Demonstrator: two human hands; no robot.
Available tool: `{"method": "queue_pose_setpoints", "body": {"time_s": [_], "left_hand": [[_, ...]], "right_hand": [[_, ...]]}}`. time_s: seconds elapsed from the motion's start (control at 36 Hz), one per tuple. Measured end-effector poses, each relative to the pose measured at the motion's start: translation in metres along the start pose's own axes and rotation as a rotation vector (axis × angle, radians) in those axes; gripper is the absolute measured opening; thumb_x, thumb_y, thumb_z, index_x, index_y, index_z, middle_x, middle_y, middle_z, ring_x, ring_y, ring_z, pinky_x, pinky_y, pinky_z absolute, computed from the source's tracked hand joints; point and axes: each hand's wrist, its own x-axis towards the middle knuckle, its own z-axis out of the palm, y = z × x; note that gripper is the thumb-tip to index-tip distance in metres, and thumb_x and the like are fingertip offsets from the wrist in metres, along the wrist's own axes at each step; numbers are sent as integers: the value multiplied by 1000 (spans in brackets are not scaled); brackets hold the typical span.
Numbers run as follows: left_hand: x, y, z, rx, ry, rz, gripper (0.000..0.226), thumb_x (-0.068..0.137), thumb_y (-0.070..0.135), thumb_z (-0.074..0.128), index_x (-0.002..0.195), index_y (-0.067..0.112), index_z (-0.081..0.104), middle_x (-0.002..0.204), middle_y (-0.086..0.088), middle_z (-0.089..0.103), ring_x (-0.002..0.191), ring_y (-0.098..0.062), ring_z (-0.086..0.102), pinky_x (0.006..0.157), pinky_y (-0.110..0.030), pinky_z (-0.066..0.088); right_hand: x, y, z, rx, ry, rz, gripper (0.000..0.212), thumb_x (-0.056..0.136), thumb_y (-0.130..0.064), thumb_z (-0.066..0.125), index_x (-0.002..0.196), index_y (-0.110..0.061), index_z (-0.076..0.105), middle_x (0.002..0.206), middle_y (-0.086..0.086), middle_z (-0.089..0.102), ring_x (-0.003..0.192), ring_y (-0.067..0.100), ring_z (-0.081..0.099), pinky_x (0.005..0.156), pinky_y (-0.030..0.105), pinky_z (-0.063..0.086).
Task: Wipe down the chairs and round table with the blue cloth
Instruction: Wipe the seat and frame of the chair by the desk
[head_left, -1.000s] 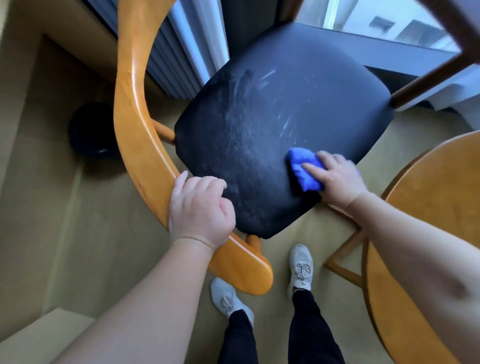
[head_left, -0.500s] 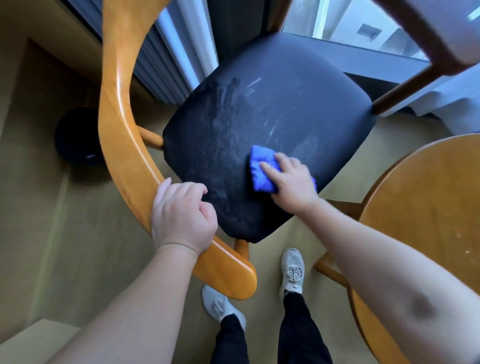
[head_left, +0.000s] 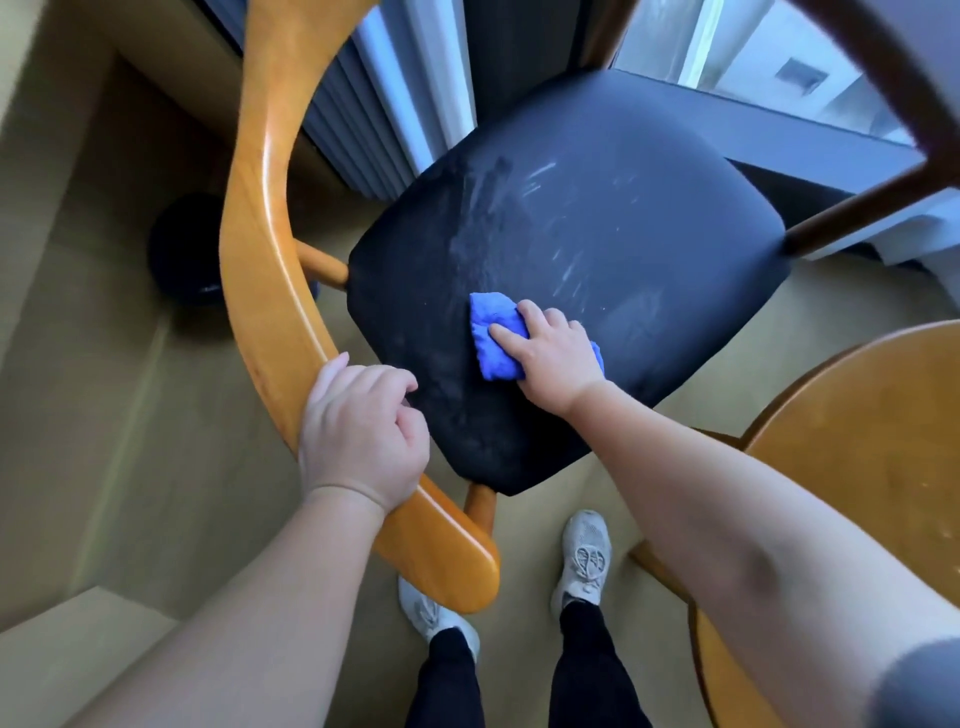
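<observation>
A wooden chair with a black padded seat stands below me; pale streaks and dust mark the seat's left and middle. My right hand presses a bunched blue cloth flat on the seat's near part. My left hand is clenched around the chair's curved orange-brown backrest rail near its lower end. The round wooden table shows at the right edge, partly hidden by my right forearm.
A dark round bin sits on the floor left of the chair. A window and vertical blinds run behind the chair. A dark wooden chair rail crosses the top right. My two feet in pale shoes stand on the beige floor.
My right hand has slid the blue cloth leftward across the near part of the seat. My left hand has kept its grip on the backrest rail.
</observation>
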Motion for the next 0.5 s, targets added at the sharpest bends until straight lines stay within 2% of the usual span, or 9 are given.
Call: {"method": "queue_pose_setpoints", "body": {"time_s": [0.17,0.33,0.5], "left_hand": [[-1,0,-1,13,-10,-9,28,82,21,41,92,18,67,91,2,68,89,-17,60,110,-39,29],[0,0,-1,10,-18,-16,33,81,22,36,93,17,67,90,1,68,88,-18,60,110,-41,30],[0,-1,-1,-4,-18,-15,31,81,21,38,92,17,67,90,1,68,88,-17,60,111,-40,30]], "right_hand": [[-16,69,-6,77,56,188,58,75,-28,69,131,-30,53,133,17,45,97,40,50,76,43,45],[-40,148,-21,51,91,464,66,78,-30,67,140,-30,44,137,17,38,108,42,44,85,45,44],[-42,156,-26,115,71,621,71,79,-27,64,143,-33,35,137,12,33,110,39,41,90,47,45]]}}
